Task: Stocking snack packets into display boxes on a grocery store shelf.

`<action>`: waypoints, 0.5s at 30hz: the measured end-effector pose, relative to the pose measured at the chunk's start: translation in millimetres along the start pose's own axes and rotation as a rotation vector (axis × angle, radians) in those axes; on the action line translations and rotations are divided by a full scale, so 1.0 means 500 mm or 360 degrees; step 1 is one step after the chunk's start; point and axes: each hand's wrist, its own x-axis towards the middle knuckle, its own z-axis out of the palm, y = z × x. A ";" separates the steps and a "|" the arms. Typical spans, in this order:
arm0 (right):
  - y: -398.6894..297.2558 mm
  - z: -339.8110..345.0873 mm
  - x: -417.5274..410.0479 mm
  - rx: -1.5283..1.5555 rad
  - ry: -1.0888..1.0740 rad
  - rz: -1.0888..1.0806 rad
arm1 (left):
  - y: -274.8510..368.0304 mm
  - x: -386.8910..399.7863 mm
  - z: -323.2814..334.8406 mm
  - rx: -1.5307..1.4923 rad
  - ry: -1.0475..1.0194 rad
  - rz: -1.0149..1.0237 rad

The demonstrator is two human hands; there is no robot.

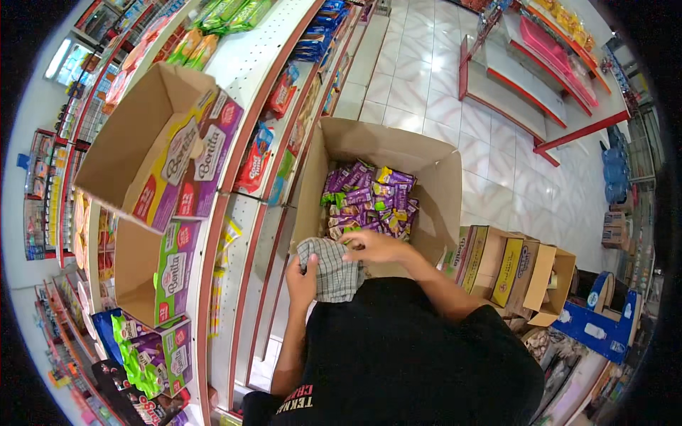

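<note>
A grey checked cloth (pixel 331 270) hangs between my hands, close to my chest. My left hand (pixel 302 278) pinches its left edge between thumb and fingers. At the cloth's upper right is my right hand (pixel 375 247), its fingers bent; whether they grip the fabric is unclear. Just beyond, a large open cardboard box (pixel 391 139) holds a heap of purple snack packets (pixel 367 197). On the shelf at left stand Bonita cartons: an empty, tilted one (pixel 144 122), another with a green panel (pixel 173 271) below it, and a lower one (pixel 178 354) with green and purple packets.
Shelving with a red-edged front (pixel 213 266) runs along my left side. Several opened cardboard cartons (pixel 503 271) stand on the right, near a blue box (pixel 597 330). Across the tiled floor (pixel 490 175) is a display rack (pixel 538 106) with a pink tray (pixel 549 48).
</note>
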 end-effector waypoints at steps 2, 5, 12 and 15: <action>0.040 -0.054 0.033 0.0419 -0.0181 0.0222 | 0.001 0.016 0.013 0.0008 0.0062 0.0047; 0.205 -0.112 0.121 0.0436 0.0389 0.0450 | 0.020 0.031 0.039 -0.0072 0.0063 -0.0029; 0.478 -0.203 0.269 -0.1153 0.0385 0.0825 | 0.025 0.038 0.075 -0.0072 0.0337 -0.0217; 0.494 -0.167 0.327 -0.1162 0.0280 0.0829 | 0.021 0.019 0.046 -0.0056 0.0408 -0.0342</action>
